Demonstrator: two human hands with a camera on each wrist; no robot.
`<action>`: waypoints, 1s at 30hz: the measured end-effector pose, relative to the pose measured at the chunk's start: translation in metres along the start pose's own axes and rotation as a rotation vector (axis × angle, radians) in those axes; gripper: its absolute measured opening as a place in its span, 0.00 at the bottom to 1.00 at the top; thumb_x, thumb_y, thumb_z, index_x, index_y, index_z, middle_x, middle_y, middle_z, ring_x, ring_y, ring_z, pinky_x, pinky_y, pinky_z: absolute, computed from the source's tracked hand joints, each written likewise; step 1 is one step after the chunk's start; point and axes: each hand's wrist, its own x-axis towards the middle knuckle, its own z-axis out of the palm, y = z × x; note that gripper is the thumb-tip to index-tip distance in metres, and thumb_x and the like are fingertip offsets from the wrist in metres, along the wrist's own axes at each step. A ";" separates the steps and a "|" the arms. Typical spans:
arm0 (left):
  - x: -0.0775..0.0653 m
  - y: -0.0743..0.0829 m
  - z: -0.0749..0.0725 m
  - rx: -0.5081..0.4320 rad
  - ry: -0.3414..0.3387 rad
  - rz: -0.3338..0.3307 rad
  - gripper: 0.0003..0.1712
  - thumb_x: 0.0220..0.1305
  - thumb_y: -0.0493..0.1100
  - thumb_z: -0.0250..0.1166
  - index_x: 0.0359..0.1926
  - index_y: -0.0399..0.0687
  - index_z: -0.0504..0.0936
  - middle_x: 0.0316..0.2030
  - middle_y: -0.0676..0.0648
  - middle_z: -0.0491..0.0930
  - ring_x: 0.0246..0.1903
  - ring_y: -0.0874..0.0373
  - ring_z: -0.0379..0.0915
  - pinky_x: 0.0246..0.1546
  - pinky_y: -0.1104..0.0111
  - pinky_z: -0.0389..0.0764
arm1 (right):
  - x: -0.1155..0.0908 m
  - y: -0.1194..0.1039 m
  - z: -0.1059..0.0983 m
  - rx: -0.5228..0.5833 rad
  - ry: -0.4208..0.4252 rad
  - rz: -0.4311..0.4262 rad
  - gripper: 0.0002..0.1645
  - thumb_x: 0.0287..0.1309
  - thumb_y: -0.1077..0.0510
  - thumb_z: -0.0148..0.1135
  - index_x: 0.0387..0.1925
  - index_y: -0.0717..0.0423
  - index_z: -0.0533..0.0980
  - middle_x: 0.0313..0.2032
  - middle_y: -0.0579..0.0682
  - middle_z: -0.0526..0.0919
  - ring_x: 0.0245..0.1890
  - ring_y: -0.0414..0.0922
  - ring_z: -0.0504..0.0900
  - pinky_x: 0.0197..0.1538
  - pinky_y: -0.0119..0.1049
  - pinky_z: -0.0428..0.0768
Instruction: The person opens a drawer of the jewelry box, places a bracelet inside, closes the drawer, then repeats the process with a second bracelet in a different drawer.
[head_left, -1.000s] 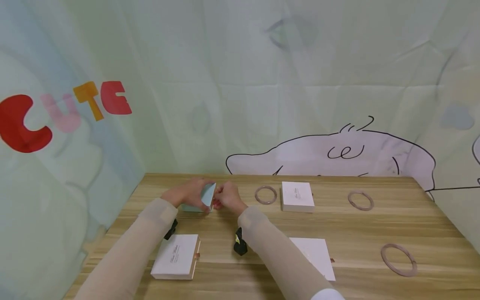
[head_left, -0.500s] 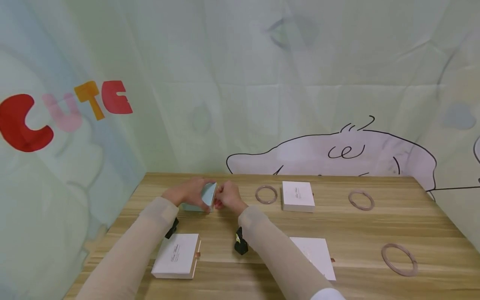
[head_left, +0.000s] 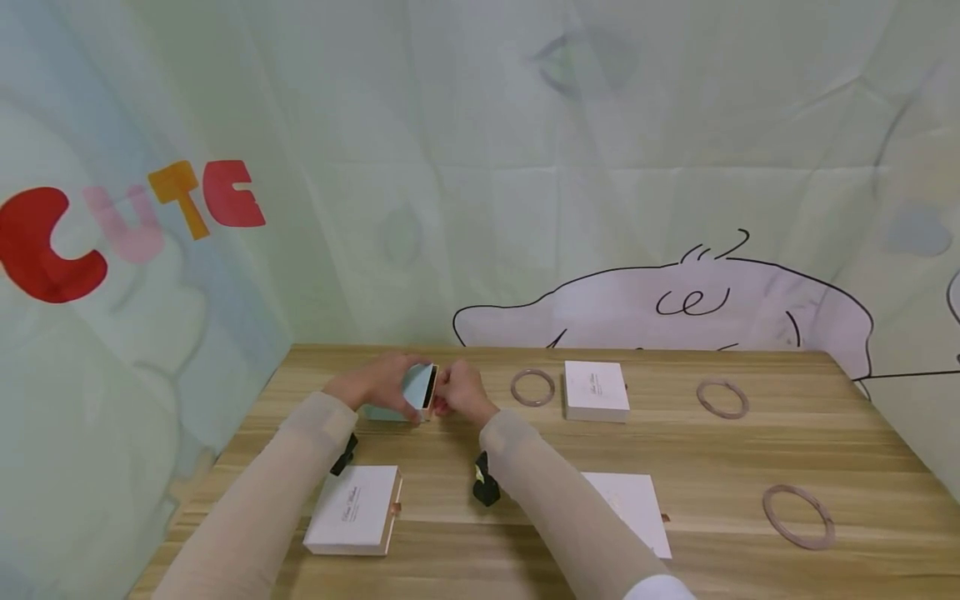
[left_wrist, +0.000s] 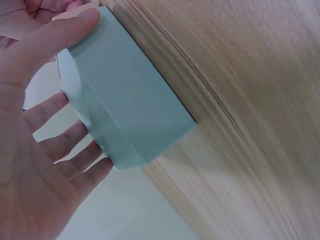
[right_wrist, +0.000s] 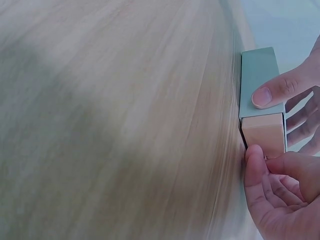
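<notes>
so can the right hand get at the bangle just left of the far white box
Probably yes: the bangle lies between the right hand and the white box, nothing seen in the way. But that hand pinches at the drawer of the green box, so likely must let go first.

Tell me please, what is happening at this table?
A person's left hand grips a pale blue-green rectangular box, while the right hand pinches at the end of its peach-coloured box-shaped drawer. The drawer is partly out, with a dark inside showing. What exactly the fingertips pinch is mostly hidden. Three white rectangular boxes and three thin mauve round rings lie apart from the hands on the wood-grained table.
</notes>
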 end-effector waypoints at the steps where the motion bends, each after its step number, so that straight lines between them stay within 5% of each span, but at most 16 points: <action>1: 0.000 0.000 0.000 0.002 -0.001 -0.001 0.53 0.41 0.48 0.82 0.67 0.35 0.70 0.53 0.39 0.77 0.42 0.49 0.71 0.41 0.60 0.75 | 0.000 0.000 0.000 -0.006 0.000 0.000 0.14 0.58 0.77 0.60 0.18 0.69 0.76 0.12 0.56 0.79 0.10 0.42 0.77 0.17 0.32 0.78; 11: -0.001 0.002 -0.002 -0.001 -0.020 -0.039 0.55 0.42 0.49 0.83 0.69 0.36 0.68 0.59 0.37 0.74 0.49 0.46 0.70 0.48 0.55 0.74 | -0.001 0.000 -0.003 -0.043 0.002 0.007 0.11 0.58 0.76 0.60 0.20 0.72 0.77 0.10 0.50 0.76 0.15 0.51 0.82 0.17 0.31 0.78; 19: -0.003 0.005 -0.004 -0.011 -0.022 -0.043 0.54 0.43 0.49 0.83 0.68 0.35 0.68 0.58 0.36 0.74 0.49 0.46 0.70 0.48 0.54 0.74 | -0.002 0.000 -0.005 -0.048 -0.002 0.009 0.12 0.59 0.76 0.60 0.19 0.71 0.76 0.13 0.57 0.80 0.16 0.52 0.83 0.19 0.34 0.80; 30: -0.003 0.006 -0.005 -0.008 -0.019 -0.047 0.53 0.42 0.48 0.83 0.68 0.36 0.69 0.56 0.37 0.75 0.47 0.48 0.70 0.46 0.56 0.74 | -0.004 -0.002 -0.009 -0.055 -0.011 0.032 0.10 0.61 0.75 0.59 0.23 0.73 0.77 0.17 0.62 0.82 0.12 0.43 0.76 0.19 0.33 0.79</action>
